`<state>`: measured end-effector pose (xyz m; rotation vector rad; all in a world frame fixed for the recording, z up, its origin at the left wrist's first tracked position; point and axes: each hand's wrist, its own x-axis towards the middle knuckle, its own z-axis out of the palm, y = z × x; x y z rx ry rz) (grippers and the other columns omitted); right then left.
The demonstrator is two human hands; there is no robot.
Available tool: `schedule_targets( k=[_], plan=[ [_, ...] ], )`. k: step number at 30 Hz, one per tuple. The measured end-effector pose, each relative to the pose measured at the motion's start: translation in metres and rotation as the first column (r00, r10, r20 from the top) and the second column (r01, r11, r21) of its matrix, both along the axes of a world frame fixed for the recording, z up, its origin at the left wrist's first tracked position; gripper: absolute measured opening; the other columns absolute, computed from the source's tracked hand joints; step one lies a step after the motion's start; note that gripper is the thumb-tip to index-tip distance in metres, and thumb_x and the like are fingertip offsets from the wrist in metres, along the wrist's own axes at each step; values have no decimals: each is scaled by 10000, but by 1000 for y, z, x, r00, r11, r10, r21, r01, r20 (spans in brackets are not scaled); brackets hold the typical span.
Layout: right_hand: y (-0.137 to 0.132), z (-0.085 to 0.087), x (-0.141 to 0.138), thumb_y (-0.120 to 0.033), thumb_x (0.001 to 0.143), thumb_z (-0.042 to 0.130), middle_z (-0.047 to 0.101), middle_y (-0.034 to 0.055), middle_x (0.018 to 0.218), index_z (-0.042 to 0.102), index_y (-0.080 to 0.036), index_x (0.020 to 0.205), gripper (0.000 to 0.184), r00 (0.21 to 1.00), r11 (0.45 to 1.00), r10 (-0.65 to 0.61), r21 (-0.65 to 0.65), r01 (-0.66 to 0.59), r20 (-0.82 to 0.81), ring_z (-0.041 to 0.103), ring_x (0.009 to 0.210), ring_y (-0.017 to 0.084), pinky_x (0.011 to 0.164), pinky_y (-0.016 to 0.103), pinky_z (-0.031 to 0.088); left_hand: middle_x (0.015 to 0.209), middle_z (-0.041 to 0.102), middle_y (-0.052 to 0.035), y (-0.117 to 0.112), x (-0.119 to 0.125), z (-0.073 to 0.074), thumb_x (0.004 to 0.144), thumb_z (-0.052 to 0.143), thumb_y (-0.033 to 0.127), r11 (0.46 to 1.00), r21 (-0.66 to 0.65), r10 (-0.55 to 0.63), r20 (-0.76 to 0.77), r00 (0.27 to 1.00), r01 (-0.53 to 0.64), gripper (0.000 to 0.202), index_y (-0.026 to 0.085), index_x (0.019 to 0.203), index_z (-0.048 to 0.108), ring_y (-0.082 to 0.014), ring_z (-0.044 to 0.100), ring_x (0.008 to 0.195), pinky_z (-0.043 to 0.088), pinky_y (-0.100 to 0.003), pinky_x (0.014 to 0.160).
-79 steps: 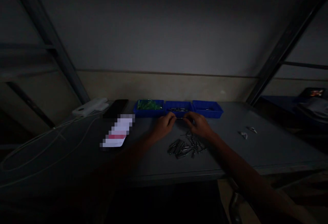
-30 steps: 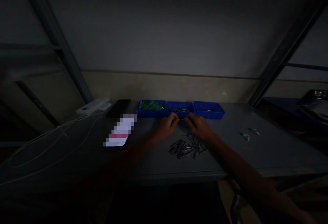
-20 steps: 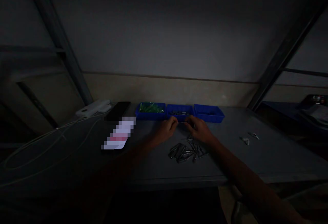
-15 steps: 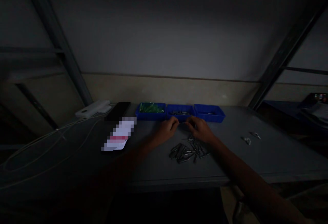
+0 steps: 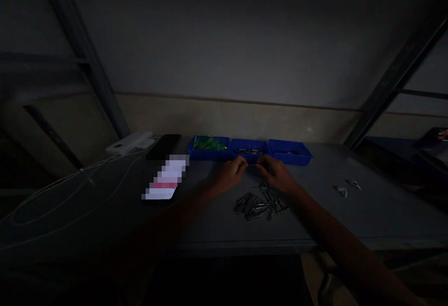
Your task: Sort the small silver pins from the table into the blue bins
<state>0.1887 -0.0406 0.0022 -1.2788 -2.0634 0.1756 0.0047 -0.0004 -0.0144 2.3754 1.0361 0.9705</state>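
Between my two hands runs a thin, light, straight piece [image 5: 252,164], too small and dim to name. My left hand [image 5: 231,174] pinches its left end, and my right hand [image 5: 279,176] closes on the right end. Both are held above the table, just in front of the middle blue bin [image 5: 250,158], which contains small metal parts. Below and nearer to me lies a loose pile of slim metal parts [image 5: 257,207], partly beside my right wrist. Fingertips hide the ends of the thin piece.
A left blue bin [image 5: 209,155] holds green plastic-wrapped items; a right blue bin [image 5: 293,159] has a small thin part inside. Left stand a white power strip [image 5: 128,143] with cables, a dark flat object [image 5: 164,147] and a blurred-out phone-like item [image 5: 166,182]. Small white pieces [image 5: 342,191] lie right.
The camera view has shifted slightly, so the table things appear a little right and higher. Both hands keep their pinch on the thin piece, with hardly any movement over the table.
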Motion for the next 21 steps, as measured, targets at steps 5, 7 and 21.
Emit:
schedule_targets(
  k=[5,7,21],
  plan=[
    [0,0,0,-291,875,414,593,27,734,546,-176,804,189,999,1000,2,25,-3,39,545,673,144,628,249,386,679,592,12,-1,0,0,877,402,248,1000,4,5,-6,1000,-5,150,184,879,538,-120,562,639,378,-207,572],
    [1,0,0,-293,879,404,593,31,735,546,-177,797,201,999,1000,-11,26,9,48,546,672,149,627,254,384,689,595,11,-1,0,0,878,405,261,1000,13,-2,0,1000,2,150,183,892,532,-118,559,632,370,-207,563],
    [0,-1,0,-261,839,452,555,-1,670,521,-182,819,107,1000,1000,17,13,-17,-9,517,603,128,571,234,367,650,573,13,-3,0,3,880,391,248,1000,20,20,-26,999,-19,158,174,856,529,-114,542,586,354,-208,547]
  ],
)
